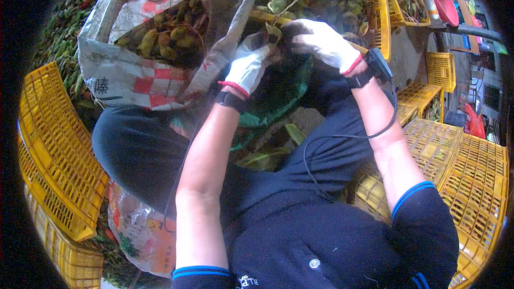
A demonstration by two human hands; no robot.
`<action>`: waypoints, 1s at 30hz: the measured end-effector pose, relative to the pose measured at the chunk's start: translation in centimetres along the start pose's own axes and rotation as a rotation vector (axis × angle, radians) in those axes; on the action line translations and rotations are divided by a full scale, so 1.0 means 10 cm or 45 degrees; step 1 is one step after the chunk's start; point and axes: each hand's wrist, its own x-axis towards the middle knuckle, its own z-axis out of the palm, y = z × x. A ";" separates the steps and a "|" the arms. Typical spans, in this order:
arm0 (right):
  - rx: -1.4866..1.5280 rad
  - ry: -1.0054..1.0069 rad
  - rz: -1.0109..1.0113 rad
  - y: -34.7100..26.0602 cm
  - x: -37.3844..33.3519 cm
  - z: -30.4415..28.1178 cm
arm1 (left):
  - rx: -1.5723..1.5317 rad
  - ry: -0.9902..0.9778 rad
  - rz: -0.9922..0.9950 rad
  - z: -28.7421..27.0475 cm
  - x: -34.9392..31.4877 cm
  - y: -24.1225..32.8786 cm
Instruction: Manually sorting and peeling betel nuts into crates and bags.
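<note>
Left hand [250,59] curled, right hand [317,40] bent toward it (fingertips too dark to tell any pinch). Step looks like handling a leafy sprig [274,30]; next move probably calls for a sure fingertip hold. Sprig lies between both hands, by the near rim of the yellow crate [382,17]; white sack [116,74] left of crate.

Fingertips of the left hand [249,64] and right hand [324,45] dark, blurred, anything between the 2 can't be told, green bag [284,99] partly hidden behind left forearm, checkered sack [96,53] cut by top edge, lower-left yellow crate [64,254] by bottom edge, far-right red item [474,122] too small to identify.
</note>
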 end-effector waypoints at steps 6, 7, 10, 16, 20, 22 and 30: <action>0.447 0.163 -0.078 -0.35 -0.04 0.02 | 0.110 0.005 -0.037 0.08 -0.05 0.04; 0.439 0.154 -0.092 -0.56 -0.01 0.12 | 0.112 0.003 -0.019 0.08 -0.04 0.08; -0.130 0.021 -0.468 -1.10 0.18 0.53 | -0.005 0.048 -0.030 0.00 -0.09 0.04; -0.999 0.261 -0.799 -1.02 0.72 0.11 | -0.070 0.019 -0.038 0.00 -0.06 0.09; -1.549 0.117 -0.477 -0.41 0.67 0.03 | 0.355 -0.033 0.125 -0.06 -0.15 0.10; -1.450 0.133 -0.579 -0.23 0.61 -0.11 | 0.750 -0.079 0.279 0.06 -0.12 0.14; -1.217 0.021 -0.287 -0.22 0.52 -0.17 | 0.391 0.013 0.012 0.30 -0.25 0.34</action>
